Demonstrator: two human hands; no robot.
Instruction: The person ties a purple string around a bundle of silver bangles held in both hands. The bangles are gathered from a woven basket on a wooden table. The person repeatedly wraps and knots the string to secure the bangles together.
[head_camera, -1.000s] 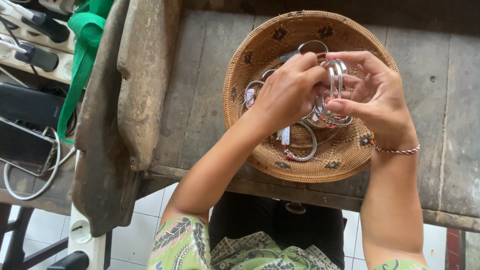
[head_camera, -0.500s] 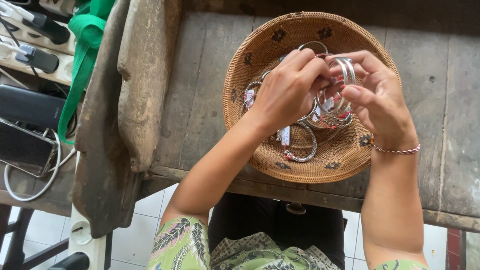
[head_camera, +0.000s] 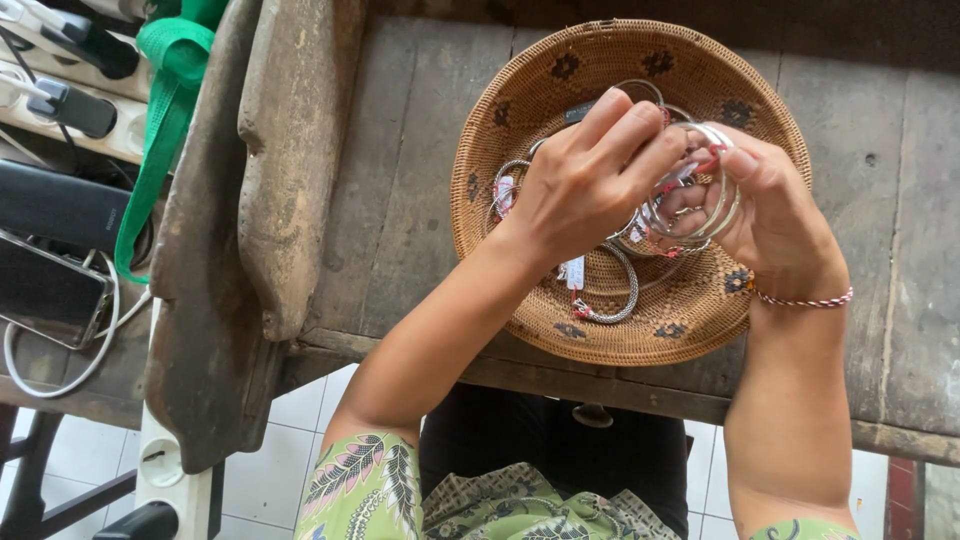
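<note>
A round woven basket (head_camera: 560, 80) with dark motifs sits on a worn wooden table (head_camera: 420, 180). Inside lie several silver bangles with small tags, one of them a twisted bangle (head_camera: 612, 296) near the front. Above the basket my right hand (head_camera: 775, 215) holds a stack of silver bangles (head_camera: 700, 205) between its fingers. My left hand (head_camera: 590, 180) reaches across from the left, and its fingertips pinch the same stack at a red thread. A red-and-white cord bracelet (head_camera: 805, 299) circles my right wrist.
A long weathered wooden board (head_camera: 290, 160) lies left of the basket. Further left are a green strap (head_camera: 165, 110), dark phones (head_camera: 50, 290) with white cables and a power strip (head_camera: 70, 100). White floor tiles (head_camera: 300, 440) show below the table's front edge.
My hands have closed in on each other over the basket. The bangle stack has tilted in my right hand, and my left fingers now pinch it at the red thread.
</note>
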